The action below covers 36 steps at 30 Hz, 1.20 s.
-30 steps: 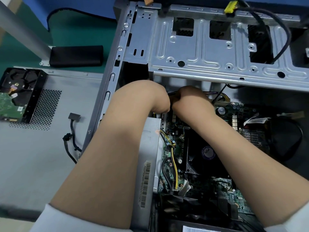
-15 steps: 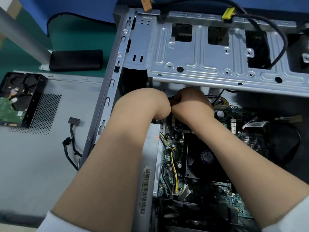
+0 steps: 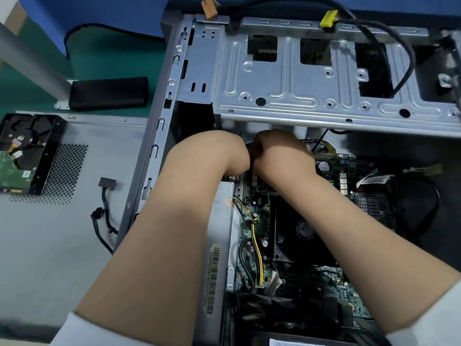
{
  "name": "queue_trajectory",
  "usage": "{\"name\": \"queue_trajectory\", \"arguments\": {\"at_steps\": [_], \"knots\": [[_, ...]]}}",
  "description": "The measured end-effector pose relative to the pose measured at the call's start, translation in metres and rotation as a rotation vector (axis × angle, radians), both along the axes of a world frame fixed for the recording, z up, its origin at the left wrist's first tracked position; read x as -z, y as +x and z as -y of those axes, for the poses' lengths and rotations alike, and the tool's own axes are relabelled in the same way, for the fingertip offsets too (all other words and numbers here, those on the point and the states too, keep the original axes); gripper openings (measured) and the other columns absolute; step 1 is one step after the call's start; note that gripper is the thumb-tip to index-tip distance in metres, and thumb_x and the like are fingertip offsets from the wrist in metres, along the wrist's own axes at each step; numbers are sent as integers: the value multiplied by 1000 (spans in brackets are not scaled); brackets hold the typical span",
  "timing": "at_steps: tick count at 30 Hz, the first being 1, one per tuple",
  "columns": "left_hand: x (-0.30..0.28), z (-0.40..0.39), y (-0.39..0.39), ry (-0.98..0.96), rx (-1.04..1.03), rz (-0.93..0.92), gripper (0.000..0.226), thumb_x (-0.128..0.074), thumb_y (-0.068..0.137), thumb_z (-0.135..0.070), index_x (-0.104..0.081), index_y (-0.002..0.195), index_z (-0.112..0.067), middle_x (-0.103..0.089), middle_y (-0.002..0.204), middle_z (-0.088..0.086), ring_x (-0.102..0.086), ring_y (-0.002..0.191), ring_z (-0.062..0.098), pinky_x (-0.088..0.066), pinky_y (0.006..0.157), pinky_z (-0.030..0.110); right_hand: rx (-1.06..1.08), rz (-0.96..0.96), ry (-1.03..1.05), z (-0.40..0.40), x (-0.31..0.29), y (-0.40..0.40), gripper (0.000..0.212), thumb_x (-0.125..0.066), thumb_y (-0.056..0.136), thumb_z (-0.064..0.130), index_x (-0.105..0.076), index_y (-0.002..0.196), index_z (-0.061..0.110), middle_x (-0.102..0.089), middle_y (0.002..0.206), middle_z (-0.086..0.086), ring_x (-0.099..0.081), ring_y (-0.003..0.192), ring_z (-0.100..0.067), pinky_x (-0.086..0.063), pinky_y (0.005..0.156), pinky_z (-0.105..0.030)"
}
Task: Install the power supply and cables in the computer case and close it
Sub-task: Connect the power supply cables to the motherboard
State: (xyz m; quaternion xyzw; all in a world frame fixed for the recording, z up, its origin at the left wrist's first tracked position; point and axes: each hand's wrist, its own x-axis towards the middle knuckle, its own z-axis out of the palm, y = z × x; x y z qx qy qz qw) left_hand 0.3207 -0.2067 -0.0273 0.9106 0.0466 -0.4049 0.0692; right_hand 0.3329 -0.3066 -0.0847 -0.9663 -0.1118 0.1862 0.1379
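The head view looks down into an open grey metal computer case (image 3: 159,136) that lies on its side on the work surface. Its flat grey side panel with a perforated patch (image 3: 62,221) lies just to the left of it. The silver stamped drive cage (image 3: 311,91) spans the upper part of the case. The grey box-shaped power supply with a barcode sticker (image 3: 219,245) sits along the left inner wall of the case, mostly under the left forearm. The green motherboard (image 3: 252,245) with a black fan fills the middle.

Both hands meet deep in the case, just under the edge of the drive cage and beyond the far end of the power supply. The left hand (image 3: 224,153) bends downward at the wrist; its fingers are hidden, so I cannot tell what it holds. The right hand (image 3: 282,151) is curled, and its fingers pinch a black cable bundle (image 3: 252,148) between the two hands. Yellow and black wires (image 3: 321,147) come out just to the right of this hand.
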Motion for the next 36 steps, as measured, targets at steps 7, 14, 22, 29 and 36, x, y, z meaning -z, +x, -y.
{"name": "queue_trajectory", "arguments": {"at_steps": [7,14,22,29,36], "knots": [[-2,-1,2,12,0,18,37,-41,100,-15,-39,63,-10,-41,64,3,-37,51,13,-28,42,22,-274,230,-91,2,-7,-6,18,-57,82,11,-62,100,14,-62,100,-11,-61,91,-33,-33,62,-29],[-4,0,1,7,16,16,24,-41,99,-14,-57,104,2,-53,85,6,-35,50,14,-27,41,22,-206,233,-143,-3,-12,-6,12,-57,81,9,-50,75,17,-50,73,-9,-43,67,-29,-33,62,-27],[0,1,2,43,32,20,36,-42,98,-16,-40,63,-11,-40,64,5,-38,50,16,-30,41,23,-185,225,-148,-2,-9,-4,15,-57,81,10,-48,74,20,-42,70,-5,-41,67,-26,-31,61,-26],[-6,3,1,50,60,21,44,-45,99,-30,-42,59,-12,-40,51,0,-34,42,14,-25,40,23,-264,-41,-28,11,-4,1,26,-54,88,20,-63,112,17,-64,102,-11,-58,87,-29,-49,75,-31],[-18,7,-16,-34,-30,72,36,-41,101,-32,-63,104,-4,-62,102,13,-55,92,28,-38,78,29,-503,46,4,82,-63,-34,33,-47,95,30,-60,122,16,-59,119,-5,-51,115,-25,-42,96,-38]]}}
